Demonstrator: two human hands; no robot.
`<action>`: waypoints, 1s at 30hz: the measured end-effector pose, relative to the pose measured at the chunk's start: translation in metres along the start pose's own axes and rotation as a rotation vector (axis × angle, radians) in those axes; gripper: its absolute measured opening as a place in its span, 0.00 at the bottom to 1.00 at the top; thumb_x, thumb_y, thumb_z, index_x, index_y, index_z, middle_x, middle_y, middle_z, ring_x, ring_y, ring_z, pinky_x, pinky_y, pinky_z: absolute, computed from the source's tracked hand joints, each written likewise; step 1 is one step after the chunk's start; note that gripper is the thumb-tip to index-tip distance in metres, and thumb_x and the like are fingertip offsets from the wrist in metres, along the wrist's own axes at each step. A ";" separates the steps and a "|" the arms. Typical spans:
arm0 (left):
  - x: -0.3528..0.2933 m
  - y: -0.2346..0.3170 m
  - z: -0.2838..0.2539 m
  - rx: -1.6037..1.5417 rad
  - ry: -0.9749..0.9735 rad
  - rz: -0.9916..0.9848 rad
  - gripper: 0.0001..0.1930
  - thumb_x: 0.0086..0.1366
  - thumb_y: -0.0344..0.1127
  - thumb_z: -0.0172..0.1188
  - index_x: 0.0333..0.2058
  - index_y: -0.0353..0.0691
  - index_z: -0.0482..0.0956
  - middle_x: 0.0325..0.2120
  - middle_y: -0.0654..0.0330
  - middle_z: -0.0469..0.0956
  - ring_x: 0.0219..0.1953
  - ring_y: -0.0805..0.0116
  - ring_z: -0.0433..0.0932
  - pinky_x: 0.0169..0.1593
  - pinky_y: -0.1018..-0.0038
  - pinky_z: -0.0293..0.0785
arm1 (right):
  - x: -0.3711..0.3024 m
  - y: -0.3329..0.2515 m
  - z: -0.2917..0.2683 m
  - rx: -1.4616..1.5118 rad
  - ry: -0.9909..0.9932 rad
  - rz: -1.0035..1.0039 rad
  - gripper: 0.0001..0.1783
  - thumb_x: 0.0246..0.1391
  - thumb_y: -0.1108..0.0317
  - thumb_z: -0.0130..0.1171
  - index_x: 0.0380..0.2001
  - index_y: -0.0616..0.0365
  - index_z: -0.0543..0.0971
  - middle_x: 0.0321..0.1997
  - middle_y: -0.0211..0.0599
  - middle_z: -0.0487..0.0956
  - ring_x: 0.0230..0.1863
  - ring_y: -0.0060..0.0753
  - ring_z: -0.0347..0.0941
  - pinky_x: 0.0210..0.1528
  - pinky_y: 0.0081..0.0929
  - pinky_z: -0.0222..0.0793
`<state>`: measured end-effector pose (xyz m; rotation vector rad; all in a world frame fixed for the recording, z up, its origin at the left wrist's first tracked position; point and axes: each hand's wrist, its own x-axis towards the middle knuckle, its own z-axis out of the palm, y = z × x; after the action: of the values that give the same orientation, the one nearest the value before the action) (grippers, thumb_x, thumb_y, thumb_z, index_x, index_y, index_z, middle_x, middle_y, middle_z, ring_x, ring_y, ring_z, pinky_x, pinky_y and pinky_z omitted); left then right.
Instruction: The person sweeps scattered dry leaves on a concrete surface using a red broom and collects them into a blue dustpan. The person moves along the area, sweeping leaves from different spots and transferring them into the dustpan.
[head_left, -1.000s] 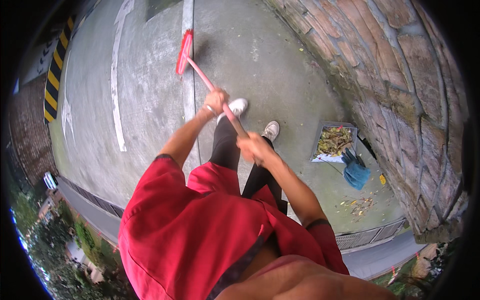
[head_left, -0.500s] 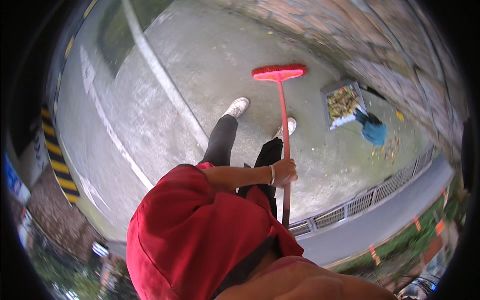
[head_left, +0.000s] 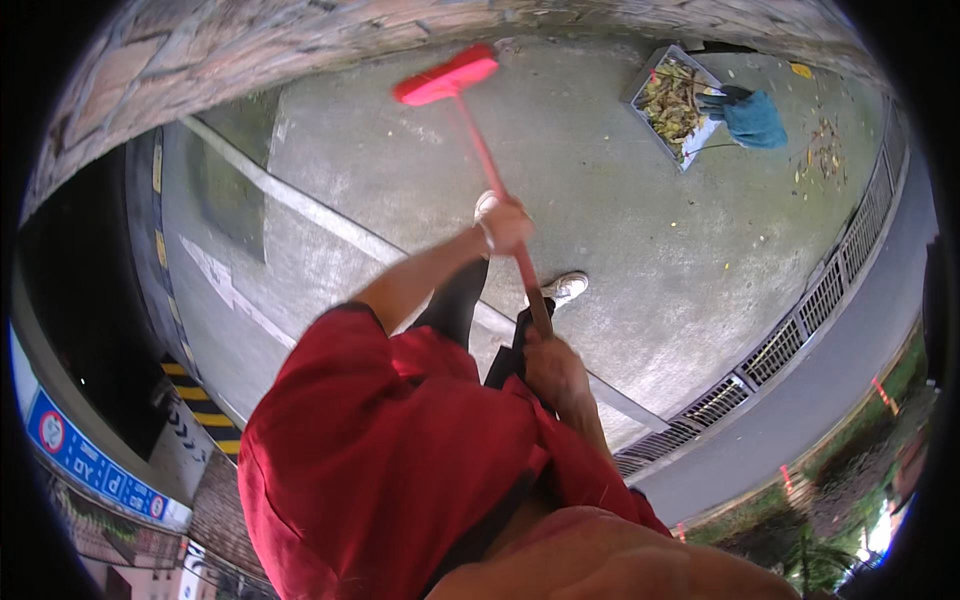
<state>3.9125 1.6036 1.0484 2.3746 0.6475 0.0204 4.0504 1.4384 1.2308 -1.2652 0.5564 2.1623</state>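
A red push broom (head_left: pixel 447 80) reaches away from me, its head out near the far stone wall and slightly blurred. My left hand (head_left: pixel 510 228) is wrapped around the middle of its handle. Closer to my body, my right hand (head_left: pixel 556 368) is closed around the dark upper end of the handle, blurred by motion. On the far right a grey square container (head_left: pixel 690 150) holds dry leaves (head_left: pixel 668 108). A teal cloth-like bundle (head_left: pixel 755 120) with a dark part lies against its right side; I cannot tell exactly what it is.
A stone wall (head_left: pixel 300 45) runs along the far side. A metal drain grate (head_left: pixel 765 355) borders the concrete on the right, with a road (head_left: pixel 800 415) beyond. Scattered leaves (head_left: pixel 822 150) lie right of the bundle. A yellow-black striped barrier (head_left: pixel 200 405) stands at left.
The broom head has swung left and farther off, toward the wall. My left hand has moved forward with the handle, and my right hand has come into sight. My view has turned.
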 end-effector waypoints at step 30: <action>0.038 0.017 -0.011 0.033 0.027 0.101 0.07 0.36 0.36 0.61 0.14 0.46 0.72 0.16 0.60 0.72 0.26 0.58 0.73 0.35 0.62 0.70 | -0.026 -0.028 -0.036 -0.083 -0.208 -0.118 0.07 0.56 0.66 0.47 0.31 0.57 0.69 0.19 0.24 0.68 0.14 0.16 0.62 0.14 0.19 0.55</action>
<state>3.9514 1.6158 1.0614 2.4408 0.5436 0.0872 4.1023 1.4311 1.2348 -1.0702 0.3018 2.2022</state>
